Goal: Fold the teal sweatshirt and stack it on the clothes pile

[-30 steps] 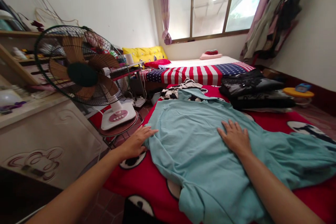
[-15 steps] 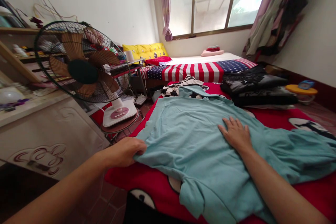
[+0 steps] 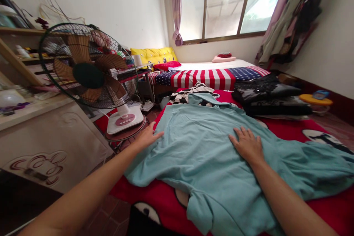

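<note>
A light teal garment (image 3: 199,143) lies spread and slightly wrinkled over a red patterned blanket (image 3: 155,199). My left hand (image 3: 148,136) is at the garment's left edge, thumb apart from the fingers, with no cloth gripped. On the right part of the cloth my right hand (image 3: 247,145) lies flat with its fingers spread. A fold of the garment's collar side rests near a black-and-white patterned cloth (image 3: 179,97) at the far edge.
A standing fan (image 3: 88,75) is on a round stool at the left, beside a pale cabinet (image 3: 55,143). Dark folded clothes (image 3: 273,96) are stacked at the back right. Behind is a bed with a striped, starred cover (image 3: 204,77).
My left hand has let go of the garment's near left corner and moved up along its left edge, fingers now apart. The corner has dropped outward to the left. My right hand stays in place.
</note>
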`<state>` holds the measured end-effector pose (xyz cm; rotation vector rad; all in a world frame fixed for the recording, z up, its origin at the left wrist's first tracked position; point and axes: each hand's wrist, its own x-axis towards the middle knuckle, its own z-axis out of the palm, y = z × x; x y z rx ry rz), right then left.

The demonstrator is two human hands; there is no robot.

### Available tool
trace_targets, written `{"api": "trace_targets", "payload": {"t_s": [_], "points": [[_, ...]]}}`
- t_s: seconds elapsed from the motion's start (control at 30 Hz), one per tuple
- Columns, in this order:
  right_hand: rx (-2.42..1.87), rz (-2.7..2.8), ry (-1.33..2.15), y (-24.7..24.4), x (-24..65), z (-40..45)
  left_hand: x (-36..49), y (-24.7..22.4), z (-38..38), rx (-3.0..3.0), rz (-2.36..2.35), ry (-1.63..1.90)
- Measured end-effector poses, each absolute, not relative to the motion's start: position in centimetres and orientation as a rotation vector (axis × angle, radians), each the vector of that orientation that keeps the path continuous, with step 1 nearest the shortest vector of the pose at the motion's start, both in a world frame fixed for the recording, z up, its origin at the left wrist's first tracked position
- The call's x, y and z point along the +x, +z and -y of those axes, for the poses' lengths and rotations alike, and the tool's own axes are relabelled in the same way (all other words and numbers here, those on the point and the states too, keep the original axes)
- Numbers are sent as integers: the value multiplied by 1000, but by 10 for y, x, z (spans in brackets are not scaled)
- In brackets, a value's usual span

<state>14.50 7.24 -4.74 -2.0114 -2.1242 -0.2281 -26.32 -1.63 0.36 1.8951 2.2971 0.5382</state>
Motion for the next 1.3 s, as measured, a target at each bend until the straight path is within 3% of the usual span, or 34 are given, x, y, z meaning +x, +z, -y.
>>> {"api": "trace_targets", "payload": {"t_s": [0.23, 0.43, 0.57, 0.7, 0.83, 1.0, 1.3], "points": [[-2005, 2112, -197, -45, 144, -71, -258, -13, 12, 2070, -2351, 669], [-2008, 2100, -185, -46, 143, -71, -259, 4, 16, 2319, -2531, 369], [-1993, 2090, -175, -46, 144, -71, -213, 12, 18, 2527, -2151, 521], [-1998, 2073, -150, -43, 143, -69, -158, -13, 29, 2557, -1685, 513], [-2000, 2077, -141, -43, 142, -67, -141, -39, 41, 2632, -1665, 269], [-2005, 2058, -140, -44, 141, -68, -152, -23, 27, 2563, -1551, 169], [-1995, 2048, -141, -43, 141, -67, -174, 9, -92, 2142, -2191, 419]]}}
